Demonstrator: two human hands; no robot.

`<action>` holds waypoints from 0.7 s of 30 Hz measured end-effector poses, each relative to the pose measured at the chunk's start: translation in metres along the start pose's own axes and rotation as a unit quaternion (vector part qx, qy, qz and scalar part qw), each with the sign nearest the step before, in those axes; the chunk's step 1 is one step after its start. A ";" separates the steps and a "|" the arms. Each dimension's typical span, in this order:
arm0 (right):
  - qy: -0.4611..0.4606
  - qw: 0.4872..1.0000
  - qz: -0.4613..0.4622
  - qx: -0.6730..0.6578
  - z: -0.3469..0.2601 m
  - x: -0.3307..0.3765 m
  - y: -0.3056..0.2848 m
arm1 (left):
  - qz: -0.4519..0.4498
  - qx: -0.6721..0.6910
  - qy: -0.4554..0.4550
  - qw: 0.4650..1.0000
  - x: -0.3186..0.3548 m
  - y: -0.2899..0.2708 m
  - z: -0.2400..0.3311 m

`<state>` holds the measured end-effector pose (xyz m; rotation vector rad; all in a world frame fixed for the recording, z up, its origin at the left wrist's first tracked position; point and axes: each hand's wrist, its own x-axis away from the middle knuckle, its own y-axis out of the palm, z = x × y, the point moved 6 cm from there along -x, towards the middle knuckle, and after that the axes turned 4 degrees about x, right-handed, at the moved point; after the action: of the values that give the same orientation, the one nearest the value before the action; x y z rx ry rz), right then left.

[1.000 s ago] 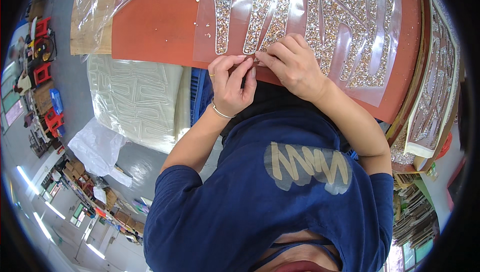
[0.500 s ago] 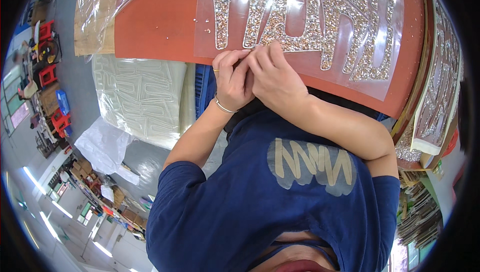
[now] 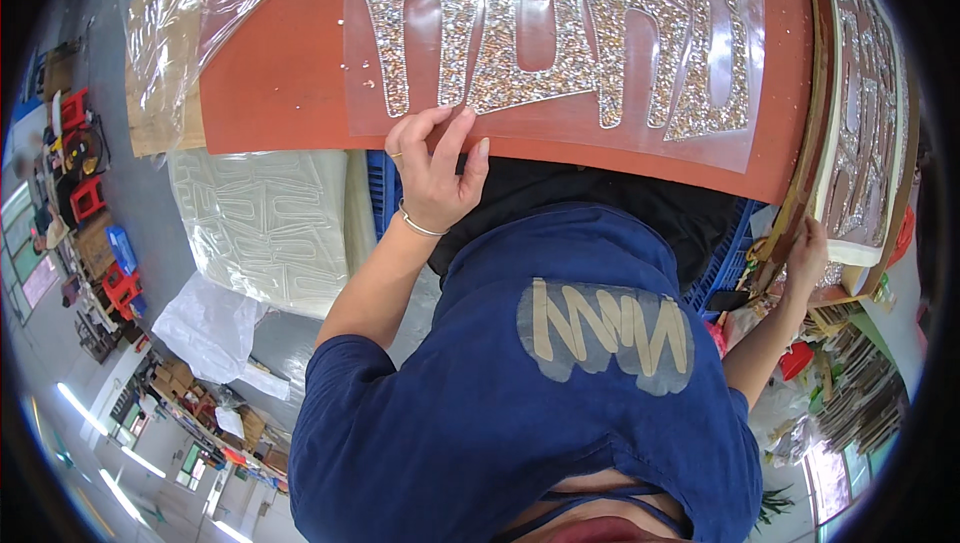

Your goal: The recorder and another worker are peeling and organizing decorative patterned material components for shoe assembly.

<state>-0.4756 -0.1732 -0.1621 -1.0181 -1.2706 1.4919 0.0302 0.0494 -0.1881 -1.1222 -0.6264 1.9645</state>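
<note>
On the red-brown work surface [image 3: 270,93] lies a clear plastic sheet [image 3: 560,128] with glittering, bead-covered shapes [image 3: 540,83] in gold, silver and brown. At the sheet's near edge my left hand [image 3: 438,175] rests its fingertips against the border of the shapes. Its fingers are apart and nothing shows between them. Off to the right, my right hand [image 3: 808,255] is beside the wooden edge of a tray or board [image 3: 822,143], low near its near corner. How its fingers are closed, and on what, is too small to make out.
Another sheet with glittering shapes [image 3: 860,143] lies along the right side. Crumpled clear film [image 3: 215,3] covers the far left. Below the surface at left sits a stack of pale embossed sheets [image 3: 265,228], next to a blue plastic crate [image 3: 383,188]. A few loose beads [image 3: 370,85] dot the surface.
My right hand has left my left hand and swung far right to the tray edge. My left fingers have spread apart at the sheet's edge. The whole view has shifted slightly.
</note>
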 end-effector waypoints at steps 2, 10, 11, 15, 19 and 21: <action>0.034 0.999 -0.014 -0.028 -0.001 0.009 0.000 | -0.010 -0.003 0.000 1.000 0.000 0.002 0.000; 0.040 0.998 -0.040 -0.008 -0.014 -0.013 -0.011 | -0.025 -0.034 -0.014 0.999 0.001 0.004 0.003; 0.029 0.998 0.045 -0.014 -0.031 -0.018 -0.028 | -0.024 -0.037 -0.015 0.999 -0.001 0.004 0.004; -0.082 0.912 0.108 -0.388 -0.170 -0.039 -0.053 | -0.020 -0.039 -0.015 0.999 0.000 0.005 0.006; -0.386 0.811 0.041 -0.436 -0.358 -0.026 -0.057 | -0.018 -0.048 -0.012 0.999 0.001 0.005 0.003; -0.468 0.772 0.082 -0.423 -0.401 -0.019 -0.054 | -0.022 -0.037 -0.013 0.999 0.001 0.007 0.002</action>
<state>-0.0796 -0.0879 -0.1612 -0.9100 -2.8148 1.6247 0.0257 0.0464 -0.1925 -1.1201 -0.7379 1.9342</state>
